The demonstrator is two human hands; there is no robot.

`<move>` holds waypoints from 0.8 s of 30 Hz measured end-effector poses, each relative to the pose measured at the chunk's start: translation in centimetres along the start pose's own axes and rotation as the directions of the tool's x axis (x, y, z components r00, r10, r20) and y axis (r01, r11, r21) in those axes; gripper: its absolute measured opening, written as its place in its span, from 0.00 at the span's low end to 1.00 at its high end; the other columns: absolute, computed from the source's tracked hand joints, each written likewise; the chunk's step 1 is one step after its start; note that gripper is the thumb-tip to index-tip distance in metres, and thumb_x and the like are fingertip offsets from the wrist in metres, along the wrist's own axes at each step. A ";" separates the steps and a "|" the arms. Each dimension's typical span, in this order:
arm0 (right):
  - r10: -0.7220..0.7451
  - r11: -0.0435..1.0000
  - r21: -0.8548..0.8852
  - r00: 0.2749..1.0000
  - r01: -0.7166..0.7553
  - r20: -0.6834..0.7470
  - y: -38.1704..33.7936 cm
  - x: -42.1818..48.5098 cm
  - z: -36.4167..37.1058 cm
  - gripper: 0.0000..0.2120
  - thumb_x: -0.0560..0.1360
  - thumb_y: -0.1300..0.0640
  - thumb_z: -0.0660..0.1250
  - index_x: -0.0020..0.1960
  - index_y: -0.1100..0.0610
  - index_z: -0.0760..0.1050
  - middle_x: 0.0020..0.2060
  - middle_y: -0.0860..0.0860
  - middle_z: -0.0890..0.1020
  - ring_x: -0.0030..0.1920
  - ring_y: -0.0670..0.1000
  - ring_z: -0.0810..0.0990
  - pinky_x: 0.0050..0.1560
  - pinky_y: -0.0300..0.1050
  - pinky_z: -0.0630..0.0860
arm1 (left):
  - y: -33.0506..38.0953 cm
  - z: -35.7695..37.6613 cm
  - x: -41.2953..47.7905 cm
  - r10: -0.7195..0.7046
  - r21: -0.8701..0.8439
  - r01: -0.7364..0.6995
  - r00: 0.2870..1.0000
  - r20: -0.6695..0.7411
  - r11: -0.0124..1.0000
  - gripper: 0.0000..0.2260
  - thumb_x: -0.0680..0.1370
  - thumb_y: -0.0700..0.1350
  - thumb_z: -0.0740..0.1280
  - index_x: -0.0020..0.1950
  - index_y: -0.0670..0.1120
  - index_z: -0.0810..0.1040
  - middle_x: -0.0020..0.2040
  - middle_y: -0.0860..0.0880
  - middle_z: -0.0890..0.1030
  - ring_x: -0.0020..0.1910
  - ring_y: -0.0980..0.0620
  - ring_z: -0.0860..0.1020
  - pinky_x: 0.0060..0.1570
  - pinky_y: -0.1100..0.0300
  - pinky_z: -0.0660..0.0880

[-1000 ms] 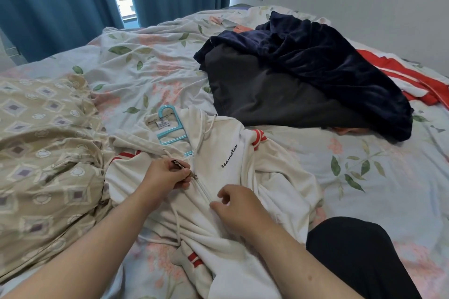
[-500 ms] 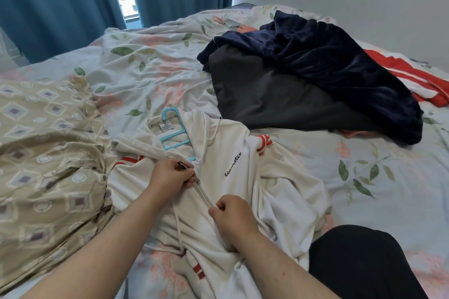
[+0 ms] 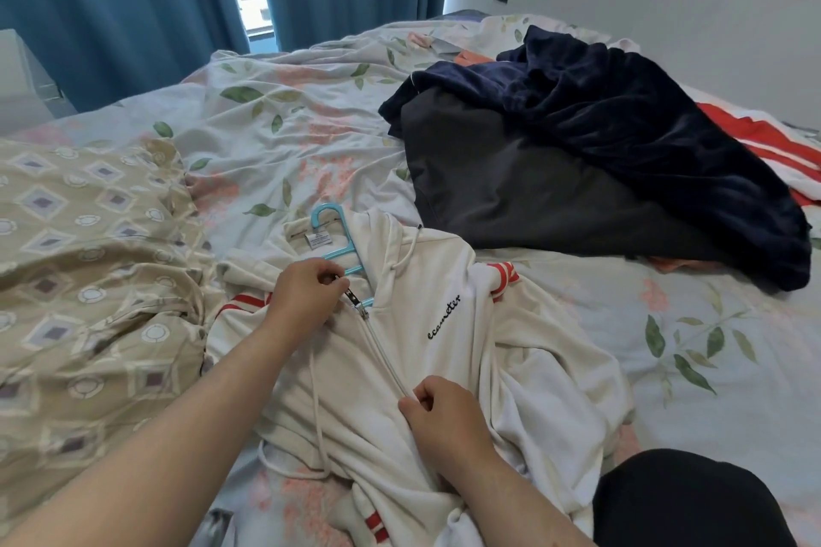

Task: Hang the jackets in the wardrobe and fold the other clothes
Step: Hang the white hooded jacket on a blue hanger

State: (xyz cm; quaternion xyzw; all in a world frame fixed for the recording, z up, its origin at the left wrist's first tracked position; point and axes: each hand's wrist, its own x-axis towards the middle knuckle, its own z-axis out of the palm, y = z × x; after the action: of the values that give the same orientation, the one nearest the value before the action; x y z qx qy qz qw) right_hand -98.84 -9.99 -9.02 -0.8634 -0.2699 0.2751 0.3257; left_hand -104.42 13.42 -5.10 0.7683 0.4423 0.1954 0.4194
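A white hooded jacket (image 3: 448, 351) with red stripes lies front-up on the bed, a light blue hanger (image 3: 336, 252) inside its neck. My left hand (image 3: 302, 302) pinches the zipper pull (image 3: 353, 295) near the collar. My right hand (image 3: 444, 417) grips the jacket's front at the lower part of the zipper. The zipper is closed between the two hands. A dark grey garment (image 3: 511, 187) and a navy velvet one (image 3: 644, 133) are piled at the back right, over a red and white garment (image 3: 773, 142).
The floral bedsheet (image 3: 284, 138) covers the bed. A beige patterned quilt (image 3: 84, 262) lies bunched at the left. My black-clad knee (image 3: 684, 502) is at the lower right. Blue curtains (image 3: 115, 0) and a white wall stand behind the bed.
My left hand has drawn the zipper pull up the jacket toward the collar, closing more of the zipper. My right hand kept its grip on the lower front.
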 end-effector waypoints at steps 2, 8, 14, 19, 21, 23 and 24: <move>-0.016 1.000 -0.017 1.000 0.016 -0.009 0.2 0.2 0.1 0.14 0.73 0.47 0.68 0.33 0.51 0.70 0.30 0.47 0.76 0.34 0.44 0.73 0.35 0.35 0.67 | -0.5 -1.3 1.1 0.106 0.137 -0.093 0.991 -0.087 0.986 0.03 0.75 0.44 0.72 0.48 0.49 0.83 0.41 0.55 0.82 0.40 0.54 0.79 0.46 0.58 0.73; -0.007 0.999 -0.047 0.999 0.006 -0.035 0.4 0.9 0.4 0.15 0.73 0.43 0.68 0.34 0.50 0.71 0.29 0.47 0.77 0.34 0.41 0.74 0.36 0.32 0.68 | -2.2 -2.2 4.6 0.089 0.358 -0.085 0.996 0.006 0.930 0.16 0.75 0.46 0.70 0.62 0.45 0.81 0.54 0.43 0.83 0.56 0.41 0.77 0.57 0.50 0.74; 0.051 0.999 0.003 0.997 -0.051 -0.066 0.9 1.7 0.7 0.16 0.71 0.40 0.69 0.32 0.48 0.73 0.31 0.34 0.78 0.38 0.37 0.76 0.35 0.32 0.70 | -4.1 0.7 5.1 0.163 0.596 -0.116 0.986 -0.025 0.795 0.14 0.77 0.56 0.66 0.57 0.51 0.82 0.52 0.49 0.82 0.54 0.43 0.75 0.54 0.49 0.70; 0.046 0.999 0.001 0.994 -0.046 -0.099 1.3 2.2 1.3 0.17 0.71 0.39 0.69 0.31 0.49 0.73 0.30 0.35 0.78 0.38 0.38 0.76 0.35 0.32 0.69 | -5.1 1.8 5.3 0.216 0.580 -0.109 0.969 -0.119 0.807 0.10 0.76 0.55 0.68 0.49 0.51 0.82 0.44 0.49 0.82 0.49 0.43 0.76 0.50 0.49 0.69; 0.046 0.999 -0.008 0.993 -0.047 -0.109 1.5 2.3 1.4 0.18 0.71 0.38 0.68 0.32 0.49 0.72 0.30 0.35 0.78 0.39 0.38 0.76 0.34 0.33 0.69 | -5.2 1.9 5.4 0.217 0.574 -0.107 0.968 -0.126 0.812 0.09 0.76 0.55 0.68 0.47 0.50 0.82 0.43 0.49 0.82 0.48 0.43 0.76 0.49 0.50 0.68; 0.045 0.999 -0.025 0.993 -0.048 -0.105 1.5 2.4 1.5 0.18 0.71 0.37 0.67 0.32 0.49 0.72 0.31 0.34 0.78 0.38 0.38 0.76 0.33 0.34 0.68 | -5.1 2.0 5.5 0.214 0.571 -0.100 0.967 -0.135 0.815 0.09 0.77 0.55 0.67 0.45 0.50 0.81 0.42 0.50 0.81 0.48 0.43 0.76 0.48 0.50 0.68; 0.044 0.998 -0.030 0.994 -0.048 -0.100 1.5 2.5 1.5 0.18 0.71 0.36 0.67 0.32 0.49 0.72 0.32 0.34 0.78 0.38 0.38 0.76 0.33 0.34 0.68 | -5.1 2.0 5.5 0.212 0.573 -0.097 0.967 -0.138 0.814 0.09 0.77 0.55 0.67 0.44 0.50 0.81 0.41 0.50 0.81 0.47 0.43 0.76 0.48 0.50 0.68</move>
State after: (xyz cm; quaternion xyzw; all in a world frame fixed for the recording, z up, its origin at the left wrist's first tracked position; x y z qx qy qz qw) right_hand -97.65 -8.73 -11.82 -0.8872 -0.2378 0.2347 0.3182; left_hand -102.78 18.47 -10.83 0.8680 0.4549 0.1647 0.1120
